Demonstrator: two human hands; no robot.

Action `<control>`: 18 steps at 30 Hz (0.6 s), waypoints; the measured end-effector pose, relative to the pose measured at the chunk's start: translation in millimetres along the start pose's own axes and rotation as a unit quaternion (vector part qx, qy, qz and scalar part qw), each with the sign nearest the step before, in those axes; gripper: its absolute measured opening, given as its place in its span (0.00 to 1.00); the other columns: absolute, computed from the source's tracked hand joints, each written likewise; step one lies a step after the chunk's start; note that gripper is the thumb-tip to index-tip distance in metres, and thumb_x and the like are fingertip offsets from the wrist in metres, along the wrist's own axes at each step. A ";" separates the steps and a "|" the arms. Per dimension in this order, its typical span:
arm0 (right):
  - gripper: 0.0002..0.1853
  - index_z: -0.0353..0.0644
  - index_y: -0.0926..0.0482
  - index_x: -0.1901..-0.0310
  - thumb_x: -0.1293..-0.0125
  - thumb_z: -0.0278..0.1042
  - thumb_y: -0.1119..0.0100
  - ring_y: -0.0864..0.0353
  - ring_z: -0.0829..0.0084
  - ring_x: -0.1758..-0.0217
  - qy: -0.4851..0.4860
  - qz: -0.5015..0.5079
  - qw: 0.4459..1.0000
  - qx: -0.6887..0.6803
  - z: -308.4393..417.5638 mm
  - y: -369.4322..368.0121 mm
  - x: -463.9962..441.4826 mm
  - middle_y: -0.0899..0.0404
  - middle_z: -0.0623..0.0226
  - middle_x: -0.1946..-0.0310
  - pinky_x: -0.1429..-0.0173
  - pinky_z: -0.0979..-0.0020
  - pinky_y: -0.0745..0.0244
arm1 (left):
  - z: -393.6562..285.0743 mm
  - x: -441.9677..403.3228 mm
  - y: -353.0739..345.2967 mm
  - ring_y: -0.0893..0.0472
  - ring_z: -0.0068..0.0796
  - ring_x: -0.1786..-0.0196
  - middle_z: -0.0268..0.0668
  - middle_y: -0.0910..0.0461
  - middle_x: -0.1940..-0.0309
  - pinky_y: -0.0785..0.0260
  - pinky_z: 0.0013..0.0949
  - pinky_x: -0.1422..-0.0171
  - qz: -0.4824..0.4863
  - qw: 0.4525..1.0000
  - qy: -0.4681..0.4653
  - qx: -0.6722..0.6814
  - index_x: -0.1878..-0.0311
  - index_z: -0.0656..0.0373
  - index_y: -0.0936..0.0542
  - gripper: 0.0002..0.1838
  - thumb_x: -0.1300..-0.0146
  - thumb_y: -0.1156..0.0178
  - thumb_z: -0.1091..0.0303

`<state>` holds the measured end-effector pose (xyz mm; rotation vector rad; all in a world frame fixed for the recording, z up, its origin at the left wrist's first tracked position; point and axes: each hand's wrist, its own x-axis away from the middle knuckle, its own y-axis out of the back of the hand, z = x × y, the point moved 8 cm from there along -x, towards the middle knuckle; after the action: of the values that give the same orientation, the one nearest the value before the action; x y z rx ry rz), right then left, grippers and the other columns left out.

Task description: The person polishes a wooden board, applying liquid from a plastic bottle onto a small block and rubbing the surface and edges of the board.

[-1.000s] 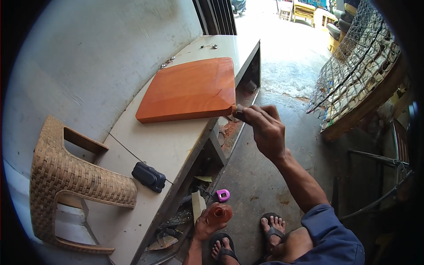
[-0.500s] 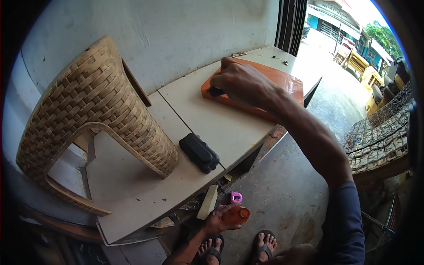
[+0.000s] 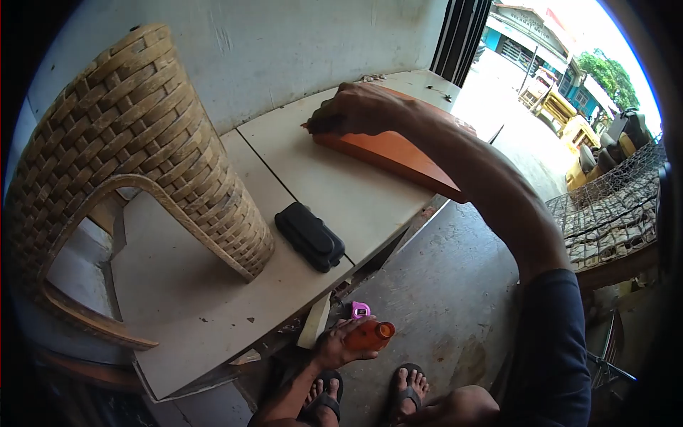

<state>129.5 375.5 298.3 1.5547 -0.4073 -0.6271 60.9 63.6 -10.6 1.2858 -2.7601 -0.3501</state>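
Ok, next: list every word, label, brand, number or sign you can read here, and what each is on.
"MOTOR", probably, on the far sign; the word before it is too blurred to be sure.
Tape measure: label too small to read.
Case, bottle: no text visible.

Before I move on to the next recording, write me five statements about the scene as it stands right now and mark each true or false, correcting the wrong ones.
1. The left hand holds an open orange bottle. True.
2. The black case lies on top of the orange panel. False: it lies on the pale tabletop, apart from the panel.
3. The right hand holds a brush at the panel's end nearer the woven furniture frame. True.
4. The pink tape measure sits on the tabletop. False: it lies below, beyond the table's edge.
5. The woven furniture frame stands on the tabletop. True.
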 end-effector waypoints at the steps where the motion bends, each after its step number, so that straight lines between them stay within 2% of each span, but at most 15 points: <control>1: 0.20 0.61 0.13 0.41 0.31 0.28 0.37 0.13 0.61 0.53 -0.009 -0.002 1.000 0.001 1.9 1.0 1.6 0.10 0.69 0.51 0.45 0.58 0.19 | -2.1 -5.7 -5.2 0.27 0.43 0.28 0.35 0.23 0.30 0.42 0.45 0.20 0.009 1.000 0.006 0.027 0.24 0.49 0.29 0.48 0.46 0.21 0.44; 2: 0.20 0.59 0.13 0.41 0.32 0.28 0.37 0.13 0.61 0.51 -0.030 0.004 1.000 -0.008 3.0 0.7 0.3 0.11 0.69 0.50 0.44 0.58 0.19 | -5.3 -10.2 -10.9 0.27 0.43 0.28 0.35 0.23 0.30 0.42 0.45 0.20 0.016 1.000 0.005 0.022 0.24 0.49 0.29 0.48 0.46 0.21 0.44; 4: 0.20 0.57 0.14 0.41 0.33 0.27 0.36 0.13 0.61 0.49 -0.051 -0.001 0.999 -0.019 -3.1 2.6 0.8 0.11 0.69 0.48 0.43 0.58 0.19 | -11.5 -16.3 -16.4 0.26 0.41 0.30 0.35 0.23 0.31 0.37 0.44 0.22 0.015 0.997 0.006 -0.071 0.29 0.49 0.24 0.46 0.51 0.17 0.49; 7: 0.18 0.54 0.13 0.42 0.33 0.26 0.35 0.12 0.65 0.50 0.003 -0.030 0.998 -0.049 5.9 12.2 2.2 0.10 0.71 0.50 0.43 0.61 0.17 | -20.1 -13.2 -19.6 0.25 0.41 0.31 0.35 0.22 0.31 0.35 0.43 0.23 0.024 0.995 0.005 -0.094 0.29 0.49 0.24 0.46 0.52 0.16 0.50; 9: 0.16 0.53 0.11 0.46 0.32 0.25 0.37 0.11 0.70 0.51 -0.006 0.038 0.993 -0.110 3.7 13.4 14.5 0.09 0.73 0.53 0.43 0.64 0.16 | -13.4 -9.5 -18.5 0.25 0.41 0.32 0.35 0.22 0.32 0.34 0.43 0.24 0.015 0.997 0.003 -0.074 0.29 0.50 0.24 0.46 0.52 0.16 0.51; 11: 0.15 0.53 0.10 0.47 0.30 0.25 0.38 0.10 0.72 0.52 -0.023 0.073 0.993 -0.087 0.0 17.5 34.5 0.09 0.74 0.54 0.44 0.66 0.15 | -11.7 -7.0 -13.8 0.24 0.40 0.33 0.35 0.22 0.32 0.33 0.43 0.25 0.008 0.998 -0.003 -0.056 0.29 0.50 0.24 0.46 0.53 0.15 0.51; 13: 0.14 0.53 0.10 0.48 0.29 0.25 0.39 0.10 0.74 0.53 -0.041 0.108 0.991 -0.063 -3.5 21.6 64.8 0.08 0.75 0.55 0.45 0.68 0.15 | -9.6 -6.3 -10.6 0.26 0.43 0.31 0.36 0.21 0.32 0.37 0.46 0.23 0.006 0.999 0.029 -0.036 0.26 0.47 0.27 0.49 0.49 0.21 0.39; 15: 0.13 0.55 0.09 0.49 0.28 0.28 0.39 0.11 0.75 0.57 -0.043 0.125 0.985 -0.110 -0.4 28.2 107.5 0.08 0.78 0.57 0.48 0.69 0.17 | -8.6 -8.1 -12.6 0.25 0.43 0.31 0.35 0.21 0.33 0.37 0.46 0.23 0.009 0.999 0.030 -0.034 0.26 0.47 0.27 0.49 0.50 0.20 0.40; 18: 0.11 0.56 0.08 0.50 0.29 0.30 0.36 0.15 0.76 0.62 -0.033 0.114 0.987 -0.105 8.2 45.6 174.2 0.08 0.79 0.59 0.52 0.70 0.21 | -7.2 -12.0 -18.4 0.25 0.42 0.32 0.35 0.20 0.33 0.37 0.46 0.23 0.019 0.999 0.020 -0.032 0.26 0.47 0.26 0.49 0.50 0.20 0.40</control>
<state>266.1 259.6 318.2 1.2689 -0.5425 -0.5267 83.6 60.1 -7.6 1.2108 -2.7114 -0.4025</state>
